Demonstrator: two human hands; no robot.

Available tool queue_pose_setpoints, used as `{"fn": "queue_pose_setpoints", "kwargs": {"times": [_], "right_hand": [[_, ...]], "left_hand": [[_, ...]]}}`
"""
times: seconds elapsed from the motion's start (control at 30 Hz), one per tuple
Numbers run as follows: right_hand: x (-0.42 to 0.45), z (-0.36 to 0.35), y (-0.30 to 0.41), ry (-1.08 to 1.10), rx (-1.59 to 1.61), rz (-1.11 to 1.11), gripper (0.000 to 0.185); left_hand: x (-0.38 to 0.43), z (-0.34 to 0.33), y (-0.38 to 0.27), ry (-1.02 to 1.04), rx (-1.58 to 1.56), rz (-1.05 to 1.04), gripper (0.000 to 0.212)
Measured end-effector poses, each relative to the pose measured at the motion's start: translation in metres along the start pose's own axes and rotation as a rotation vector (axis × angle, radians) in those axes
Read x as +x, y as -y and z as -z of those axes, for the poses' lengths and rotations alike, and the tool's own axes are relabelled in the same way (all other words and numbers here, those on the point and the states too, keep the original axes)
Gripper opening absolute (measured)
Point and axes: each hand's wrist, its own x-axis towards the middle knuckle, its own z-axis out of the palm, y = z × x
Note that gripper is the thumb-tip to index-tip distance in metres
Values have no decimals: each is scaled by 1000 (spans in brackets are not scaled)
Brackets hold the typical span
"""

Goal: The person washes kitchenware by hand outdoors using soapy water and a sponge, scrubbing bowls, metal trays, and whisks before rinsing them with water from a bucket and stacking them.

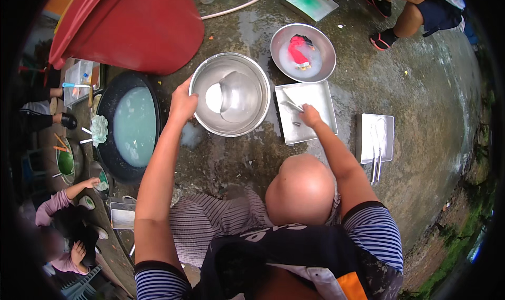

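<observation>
My left hand [184,102] grips the rim of a round stainless steel bowl [246,112], its thumb over the edge. The bowl is tilted towards me, and light reflects from its inside. Over a square metal baking pan [317,96], my right hand [310,115] holds a thin metal utensil [291,104] whose exact kind I cannot tell. A short metal piece [296,123] lies in that pan near my fingers. Just beyond the pan, a metal basin [277,59] holds cloudy water and a red and black cloth [297,51].
A black tub [103,150] of cloudy water stands left, below a large red tub [158,31]. At right, whisks [376,167] rest in a square pan [388,138]. Another pan [298,8] lies at the back. People sit at left [59,211] and far right [406,19].
</observation>
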Motion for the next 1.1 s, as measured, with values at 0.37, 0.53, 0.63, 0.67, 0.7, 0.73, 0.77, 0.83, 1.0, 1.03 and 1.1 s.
{"fn": "queue_pose_setpoints", "kwargs": {"times": [0.37, 0.53, 0.63, 0.67, 0.7, 0.73, 0.77, 0.83, 1.0, 1.03, 1.1], "right_hand": [[-34, 81, 38, 359, 795, -42, 18], [5, 82, 40, 623, 1159, 71, 16], [5, 92, 56, 569, 1229, 57, 20], [2, 99, 57, 600, 1260, 21, 21], [0, 104, 54, 612, 1182, 7, 22], [-2, 111, 48, 624, 1103, -8, 24], [-10, 123, 50, 591, 906, -25, 27], [-20, 139, 35, 613, 849, -66, 25], [-34, 141, 2, 678, 914, 100, 23], [-31, 135, 6, 629, 964, 134, 23], [-21, 122, 16, 554, 1109, 129, 24]], "left_hand": [[-11, -21, -105, 28, 561, -482, 60], [-9, -57, -150, -22, 621, -750, 64], [-10, -69, -167, -139, 725, -906, 62], [-10, -70, -173, -136, 728, -907, 62], [-10, -72, -179, -161, 724, -942, 62], [-10, -73, -184, -186, 718, -976, 62], [-4, -70, -184, -204, 753, -965, 63], [7, -64, -183, -224, 735, -985, 63], [20, -58, -177, -230, 718, -1002, 65], [22, -58, -174, -230, 721, -1000, 65], [22, -60, -172, -281, 751, -1037, 66]]}}
